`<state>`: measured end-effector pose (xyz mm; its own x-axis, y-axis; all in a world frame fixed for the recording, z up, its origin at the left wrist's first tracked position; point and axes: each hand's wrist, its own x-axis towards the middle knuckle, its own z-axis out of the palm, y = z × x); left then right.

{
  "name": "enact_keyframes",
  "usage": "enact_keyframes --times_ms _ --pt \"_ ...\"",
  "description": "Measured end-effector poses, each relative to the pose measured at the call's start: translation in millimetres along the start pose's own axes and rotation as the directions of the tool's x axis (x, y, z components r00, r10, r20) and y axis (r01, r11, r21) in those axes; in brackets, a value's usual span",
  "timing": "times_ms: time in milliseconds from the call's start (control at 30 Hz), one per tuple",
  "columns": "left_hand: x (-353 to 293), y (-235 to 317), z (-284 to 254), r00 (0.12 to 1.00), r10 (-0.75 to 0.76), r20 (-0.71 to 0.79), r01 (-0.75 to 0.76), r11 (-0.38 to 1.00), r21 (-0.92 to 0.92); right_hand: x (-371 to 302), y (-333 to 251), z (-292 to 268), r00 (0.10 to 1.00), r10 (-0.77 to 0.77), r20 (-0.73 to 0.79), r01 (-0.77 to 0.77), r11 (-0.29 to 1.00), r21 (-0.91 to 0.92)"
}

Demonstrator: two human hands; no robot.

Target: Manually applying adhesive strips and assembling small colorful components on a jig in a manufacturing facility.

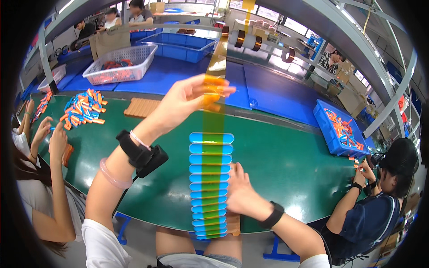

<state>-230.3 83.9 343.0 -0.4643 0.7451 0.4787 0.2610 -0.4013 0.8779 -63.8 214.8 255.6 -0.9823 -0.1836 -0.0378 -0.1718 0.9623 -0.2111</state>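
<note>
A long row of blue, round-ended strips (195,169) runs away from me over the green table, side by side. A band of clear amber tape (214,123) lies along their middle and rises to a roll (240,39) overhead. My left hand (187,98) is up at the tape above the far end of the row. Its fingers are stretched out and show through the tape. My right hand (243,192) is low at the row's right side, its fingers curled along the edge of a brown wooden block (233,224) under the strips. Its thumb is hidden.
A ridged brown block (140,107) and a heap of blue and orange strips (85,108) lie left. A white basket (120,67) stands beyond; a blue bin (339,127) is at right. Co-workers sit either side, a person's hands (56,138) at left. A metal frame crosses above.
</note>
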Motion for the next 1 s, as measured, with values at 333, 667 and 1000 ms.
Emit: enact_keyframes --times_ms 333,667,1000 --pt "-53.1 -26.4 36.7 0.713 -0.701 0.005 0.671 0.681 -0.294 -8.1 63.6 -32.7 0.978 0.206 0.036 -0.195 0.961 -0.196" --pt "-92.6 -37.1 66.4 0.712 -0.702 -0.006 0.552 0.564 -0.614 -17.3 217.7 -37.2 0.932 0.214 -0.293 -0.241 0.969 -0.061" --pt "-102.6 -32.3 66.5 0.784 -0.596 -0.172 0.511 0.778 -0.366 18.3 60.8 -26.1 0.988 0.151 0.031 -0.105 0.51 0.854"
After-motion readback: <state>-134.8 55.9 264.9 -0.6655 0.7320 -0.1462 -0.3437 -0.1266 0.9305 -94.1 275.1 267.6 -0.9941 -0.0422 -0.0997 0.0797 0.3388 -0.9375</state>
